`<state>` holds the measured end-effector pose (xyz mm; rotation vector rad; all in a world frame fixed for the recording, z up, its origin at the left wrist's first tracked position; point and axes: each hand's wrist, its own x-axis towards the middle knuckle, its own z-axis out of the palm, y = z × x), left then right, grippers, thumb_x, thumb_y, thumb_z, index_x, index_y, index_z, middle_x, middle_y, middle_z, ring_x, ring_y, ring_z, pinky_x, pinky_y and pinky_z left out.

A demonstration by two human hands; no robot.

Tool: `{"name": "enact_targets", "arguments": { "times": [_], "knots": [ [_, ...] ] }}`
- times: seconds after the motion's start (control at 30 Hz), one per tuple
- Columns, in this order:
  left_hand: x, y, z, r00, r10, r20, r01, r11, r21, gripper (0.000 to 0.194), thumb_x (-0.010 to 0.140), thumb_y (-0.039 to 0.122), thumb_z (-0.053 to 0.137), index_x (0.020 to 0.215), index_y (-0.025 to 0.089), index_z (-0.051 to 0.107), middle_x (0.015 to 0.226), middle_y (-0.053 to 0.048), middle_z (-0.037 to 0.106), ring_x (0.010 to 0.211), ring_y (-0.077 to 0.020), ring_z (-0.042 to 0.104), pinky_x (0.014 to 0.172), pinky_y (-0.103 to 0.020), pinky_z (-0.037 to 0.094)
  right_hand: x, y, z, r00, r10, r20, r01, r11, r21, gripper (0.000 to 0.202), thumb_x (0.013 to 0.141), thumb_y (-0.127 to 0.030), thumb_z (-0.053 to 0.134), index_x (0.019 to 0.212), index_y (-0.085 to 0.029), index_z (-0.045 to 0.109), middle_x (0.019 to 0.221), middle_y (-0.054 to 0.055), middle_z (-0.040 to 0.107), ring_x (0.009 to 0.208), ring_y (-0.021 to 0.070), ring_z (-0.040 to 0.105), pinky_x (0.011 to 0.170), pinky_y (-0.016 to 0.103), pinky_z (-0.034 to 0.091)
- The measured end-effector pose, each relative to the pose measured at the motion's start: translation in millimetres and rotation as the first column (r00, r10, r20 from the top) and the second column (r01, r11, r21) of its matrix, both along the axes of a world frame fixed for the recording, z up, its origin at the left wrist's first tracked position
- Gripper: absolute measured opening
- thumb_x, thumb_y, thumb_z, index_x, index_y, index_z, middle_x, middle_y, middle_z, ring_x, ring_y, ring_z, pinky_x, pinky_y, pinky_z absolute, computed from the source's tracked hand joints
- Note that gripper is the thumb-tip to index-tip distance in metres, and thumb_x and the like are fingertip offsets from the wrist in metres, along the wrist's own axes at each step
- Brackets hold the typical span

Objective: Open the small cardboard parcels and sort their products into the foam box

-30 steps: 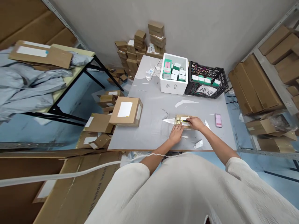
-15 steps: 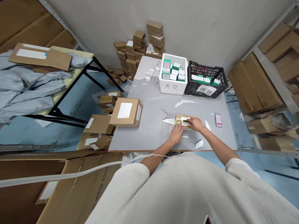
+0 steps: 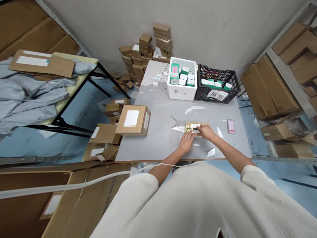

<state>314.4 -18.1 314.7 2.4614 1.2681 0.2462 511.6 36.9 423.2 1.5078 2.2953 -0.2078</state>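
A small cardboard box (image 3: 189, 125) wrapped in shiny brown tape lies on the grey table, with a white label on its top. My left hand (image 3: 186, 141) rests against the box's near left edge, its fingers stretched out over the top. Between the closed fingers of my right hand (image 3: 206, 131) is a yellow and black utility knife (image 3: 194, 128), its tip pointing left over the box's top. The blade is too small to make out. White paper scraps lie around the box, one a pointed strip (image 3: 178, 128) at its left.
A larger labelled carton (image 3: 141, 120) stands on the left of the table (image 3: 158, 145). Behind are a white bin (image 3: 182, 93) and a black crate (image 3: 229, 76), both holding green-and-white boxes. A pink phone-like item (image 3: 231, 126) lies right. A white cable (image 3: 99, 181) crosses in front.
The camera view has shifted slightly. The knife and my right hand are in nearly the same place on the box, and my left hand stays at its edge.
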Motion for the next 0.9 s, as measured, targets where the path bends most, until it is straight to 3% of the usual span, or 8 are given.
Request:
{"name": "enact_targets", "arguments": {
  "times": [0.3, 0.7, 0.9],
  "knots": [
    [-0.2, -2.4, 4.5, 1.0, -0.002, -0.024, 0.003, 1.0, 0.02, 0.076, 0.092, 0.016, 0.057, 0.166, 0.011, 0.042, 0.177, -0.022, 0.036, 0.161, -0.0362, 0.037, 0.131, -0.051, 0.03, -6.1, -2.3, 6.0, 0.997, 0.06, 0.05, -0.06, 0.998, -0.002, 0.039, 0.109, -0.014, 0.043, 0.141, -0.019, 0.063, 0.13, 0.018, 0.071, 0.116, 0.0292, 0.067, 0.097, 0.037, 0.041],
    [4.0, -4.5, -7.1, 0.999, 0.004, -0.044, -0.001, 0.998, 0.062, 0.078, 0.091, 0.014, 0.055, 0.167, 0.013, 0.041, 0.177, -0.019, 0.038, 0.16, -0.0359, 0.04, 0.129, -0.051, 0.034, 9.6, 4.3, 16.3, 0.994, 0.05, 0.098, -0.049, 0.999, -0.007, 0.039, 0.107, -0.012, 0.046, 0.137, -0.02, 0.069, 0.13, 0.017, 0.072, 0.115, 0.0282, 0.069, 0.094, 0.037, 0.04],
    [10.1, -4.7, 1.0, 0.998, 0.024, -0.058, -0.022, 0.999, 0.043, 0.076, 0.095, 0.019, 0.052, 0.169, 0.014, 0.038, 0.175, -0.02, 0.04, 0.158, -0.0356, 0.041, 0.127, -0.051, 0.035, 17.9, 7.2, 25.0, 0.992, 0.042, 0.115, -0.039, 0.999, -0.035, 0.04, 0.104, -0.009, 0.05, 0.135, -0.02, 0.072, 0.132, 0.018, 0.072, 0.115, 0.0277, 0.069, 0.093, 0.036, 0.039]
  ]
}}
